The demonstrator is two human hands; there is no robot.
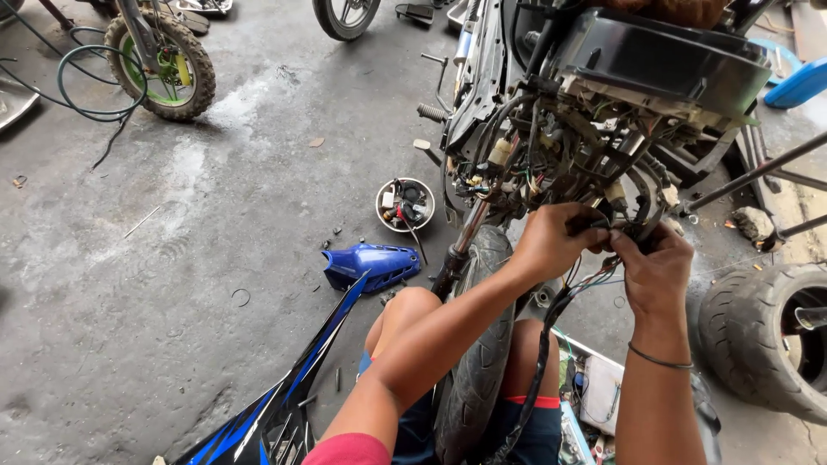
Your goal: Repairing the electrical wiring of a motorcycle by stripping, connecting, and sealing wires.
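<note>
Two hands: both are raised to the wiring under the stripped front of a motorbike (603, 95), close together, almost touching.
Left hand (551, 241): fingers closed around a dark connector (594, 226) at the end of the loom.
Right hand (656, 269): fingers pinched shut on the same bundle just beside the connector; a thin black band sits on the wrist.
Wires (579, 280): thin coloured strands run out from between the hands and join a thick black loom (544, 344) that hangs down between the knees.
Front wheel (478, 344): black tyre directly below the hands, between the person's legs, with the fork (461, 250) rising at its left.
Bowl (405, 204): small, round, on the floor left of the fork, holding small parts.
Blue cover (372, 263): lies on the floor just below the bowl.
Fairing (284, 387): long blue, black and white panel, running from the blue cover to the lower edge.
Spare tyre (762, 331): lies at the right edge, well apart from the hands.
Small wheel (168, 60): knobbly tyre, green rim, upper left, beside a coiled hose (86, 86).
Floor (172, 258): grey concrete, stained, with scattered screws near the blue cover.
</note>
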